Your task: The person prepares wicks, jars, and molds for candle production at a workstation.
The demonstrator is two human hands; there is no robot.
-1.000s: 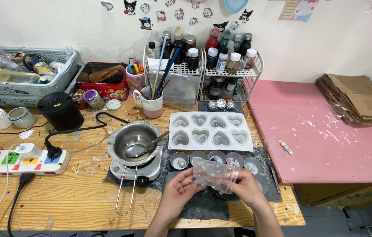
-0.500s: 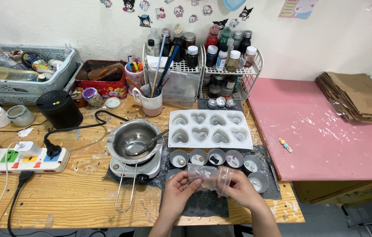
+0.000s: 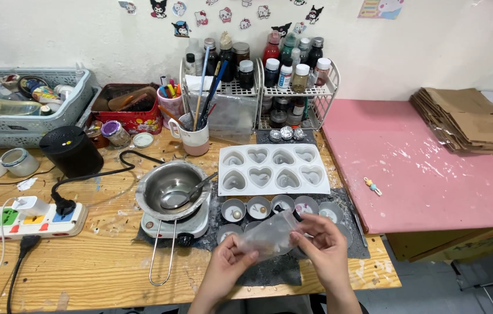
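Lower centre of the frame: both hands — left hand (image 3: 227,266) and right hand (image 3: 322,247) — pinch a small clear plastic zip bag (image 3: 268,237) from opposite sides, seemingly to work it open above the round metal cups (image 3: 258,207). Behind — white heart-cavity silicone mould (image 3: 273,170); at upper centre, colour-capped bottles on a white wire rack (image 3: 293,87) at the wooden desk's (image 3: 83,256) back.

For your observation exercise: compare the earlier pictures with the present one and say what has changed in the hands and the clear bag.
Both hands, left hand and right hand, keep their grip on the clear plastic bag, now tilted with its right end raised. The heart mould, metal pot and small cups stayed put.
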